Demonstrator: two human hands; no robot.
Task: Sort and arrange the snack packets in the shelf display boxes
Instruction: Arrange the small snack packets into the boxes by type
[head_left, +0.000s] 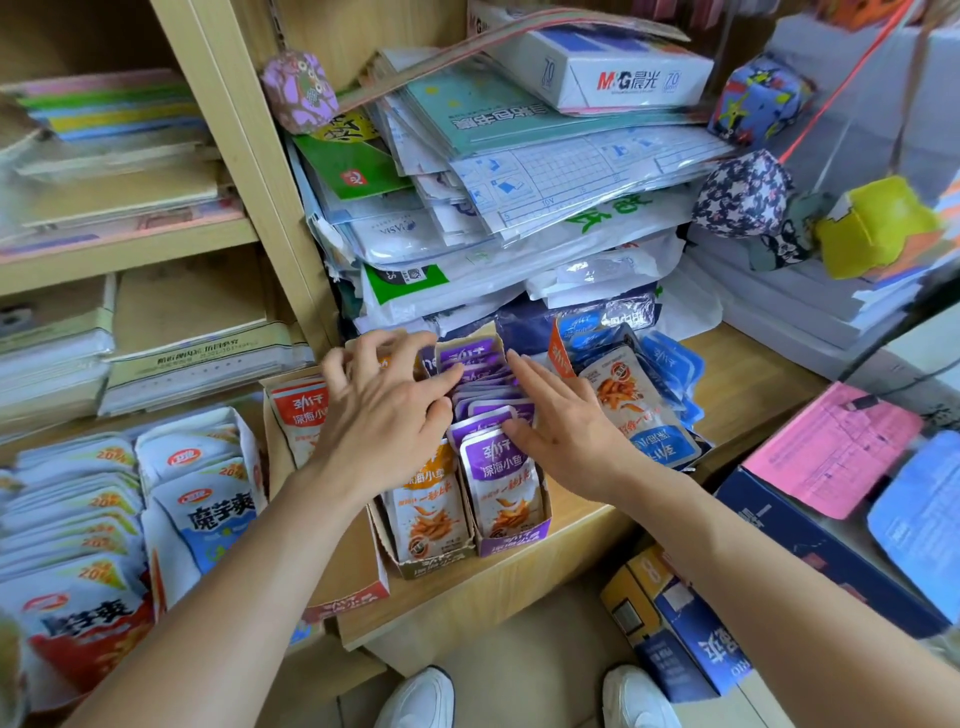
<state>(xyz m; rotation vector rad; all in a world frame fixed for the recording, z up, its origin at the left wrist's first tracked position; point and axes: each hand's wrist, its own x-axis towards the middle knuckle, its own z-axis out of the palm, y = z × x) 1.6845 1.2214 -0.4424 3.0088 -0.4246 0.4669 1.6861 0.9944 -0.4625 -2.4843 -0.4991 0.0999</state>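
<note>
Purple display box (511, 543): nearest to the person at the shelf edge. Every place below is given from this box.
Orange display box (431, 560): touching its left wall, with orange packets (427, 512) standing inside.
Purple packets (500, 480): standing in the purple box, overlapped in one file, front one upright against the low front wall.
Long axis: the file runs straight away from the person, front wall to back flap, and passes between the two hands.
Right hand (563, 434): on the box's right side, flat, fingers straight and pointing along the file, thumb resting on the front packets; it grasps nothing.
Left hand (384, 415): over the orange box on the left, fingers spread and lightly bent, tips touching the file's left edge; no packet pinched that I can see.
Nearer hand: the right, lying along the packets; the left only reaches them with its fingertips.
Coming move, as I judge it: squeezing the file from both sides to square it, so the hands must press across the axis.
Blue packets (641, 415): a loose heap just right of the box, unsorted.
Paper stack (519, 218): behind the box's far end.
</note>
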